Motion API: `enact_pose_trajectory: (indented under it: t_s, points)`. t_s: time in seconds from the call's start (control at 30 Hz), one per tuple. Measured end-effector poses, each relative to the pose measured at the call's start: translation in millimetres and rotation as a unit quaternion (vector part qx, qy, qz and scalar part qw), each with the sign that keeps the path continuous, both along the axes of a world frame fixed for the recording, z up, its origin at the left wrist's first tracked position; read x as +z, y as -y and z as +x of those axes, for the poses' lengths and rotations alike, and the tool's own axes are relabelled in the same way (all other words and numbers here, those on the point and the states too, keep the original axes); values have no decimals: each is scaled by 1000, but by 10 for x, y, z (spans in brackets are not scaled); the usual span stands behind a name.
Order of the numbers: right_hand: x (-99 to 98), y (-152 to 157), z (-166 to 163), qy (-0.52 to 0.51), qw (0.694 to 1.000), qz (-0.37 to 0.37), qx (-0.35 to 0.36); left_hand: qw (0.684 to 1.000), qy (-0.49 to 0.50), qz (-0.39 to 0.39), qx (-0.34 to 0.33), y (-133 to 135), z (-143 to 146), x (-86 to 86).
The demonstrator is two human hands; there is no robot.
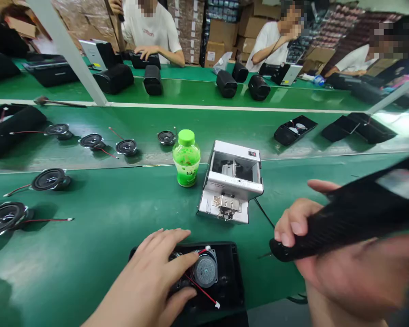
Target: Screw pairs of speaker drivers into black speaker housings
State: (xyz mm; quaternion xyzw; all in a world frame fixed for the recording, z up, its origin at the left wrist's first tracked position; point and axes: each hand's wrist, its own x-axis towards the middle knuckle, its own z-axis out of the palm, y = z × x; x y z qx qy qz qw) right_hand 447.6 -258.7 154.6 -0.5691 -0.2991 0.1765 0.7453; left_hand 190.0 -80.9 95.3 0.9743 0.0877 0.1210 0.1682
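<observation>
My right hand (313,245) is wrapped round a black electric screwdriver (354,213), its thin bit pointing left over the table. Below the middle of the view lies a black speaker housing (230,290), open side up. Inside it sits a speaker driver (205,271) with its round magnet facing up and red wires ending in white plugs. Over the left part of the housing my left hand (157,272) is spread, thumb and fingers apart beside the driver; it hides another part underneath. Whether its fingertips touch the driver I cannot tell.
A white screw feeder (231,181) stands beyond the housing, next to a green-capped bottle (187,159). Loose speaker drivers (51,179) with wires lie to the left. Further off are black housings (295,129), a hammer (57,102), a white post (68,50) and co-workers (153,32).
</observation>
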Motion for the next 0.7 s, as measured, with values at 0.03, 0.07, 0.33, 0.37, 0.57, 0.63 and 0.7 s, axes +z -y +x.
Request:
enact_pose_trajectory:
  t_s: [0.03, 0.07, 0.33, 0.37, 0.57, 0.63, 0.7]
  points:
    - [112, -57, -27, 6, 1000, 10, -3, 1000, 7, -12, 6, 79, 58, -21]
    - [208, -123, -55, 10, 1000, 15, 2, 1000, 12, -21, 11, 151, 115, -51]
    - [140, -807, -231, 97, 985, 124, 68, 994, -26, -95, 40, 293, 316, -205]
    - [83, -871, -241, 114, 982, 137, 68, 993, -32, -100, 44, 283, 325, -197]
    - [-45, -982, -148, 85, 985, 104, 108, 991, -62, -114, 41, 262, 380, -194]
    - [-10, -903, -125, 56, 987, 93, 122, 991, -56, -109, 46, 267, 387, -215]
    - [58, -759, -160, 39, 989, 84, 112, 992, -52, -103, 45, 269, 396, -227]
